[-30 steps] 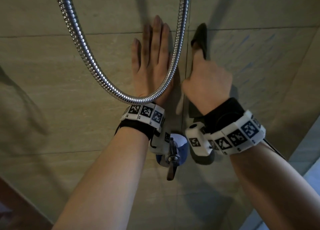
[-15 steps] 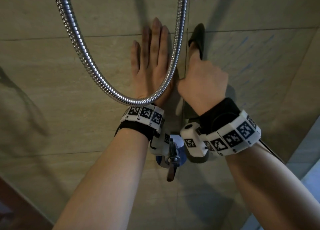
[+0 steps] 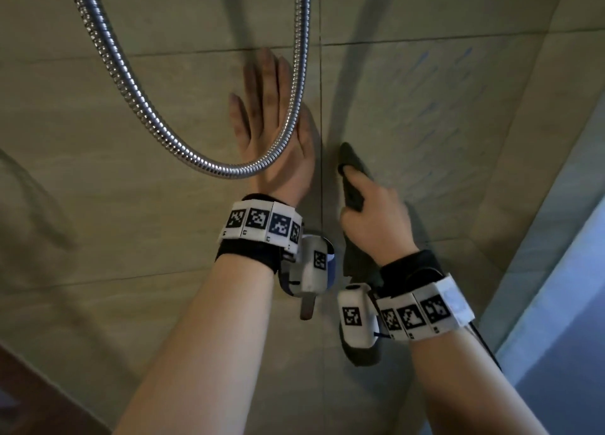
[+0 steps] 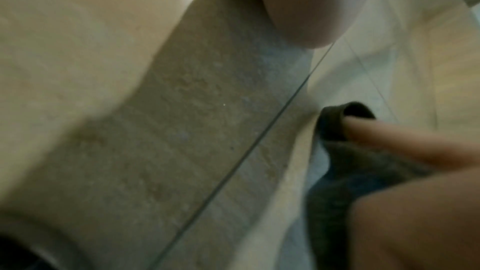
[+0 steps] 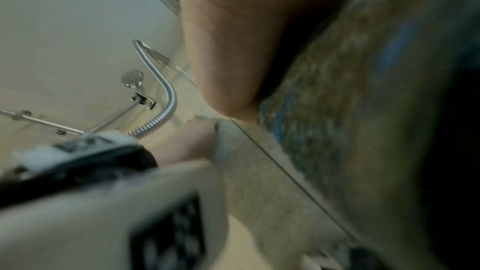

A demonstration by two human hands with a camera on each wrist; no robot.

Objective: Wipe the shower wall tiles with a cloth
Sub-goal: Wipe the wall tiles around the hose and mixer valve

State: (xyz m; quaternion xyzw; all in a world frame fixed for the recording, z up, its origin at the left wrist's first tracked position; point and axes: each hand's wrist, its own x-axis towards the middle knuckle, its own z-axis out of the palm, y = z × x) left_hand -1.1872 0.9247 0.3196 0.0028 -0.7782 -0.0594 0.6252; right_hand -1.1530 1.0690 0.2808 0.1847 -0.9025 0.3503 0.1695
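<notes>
Pressing the dark cloth [image 3: 352, 176] to the tile [image 3: 425, 123] right of centre, the right hand [image 3: 373, 215] pinches it to wipe. The left hand [image 3: 271, 133], fingers flat, braces on the wall behind the hose [image 3: 183, 140].

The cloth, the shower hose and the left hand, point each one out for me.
cloth [image 3: 352, 159]: head view, on its dark upper fold above the right hand's fingers.
shower hose [image 3: 157, 127]: head view, on the ribbed metal curve.
left hand [image 3: 275, 150]: head view, on the back of the hand, flat against the wall.
</notes>
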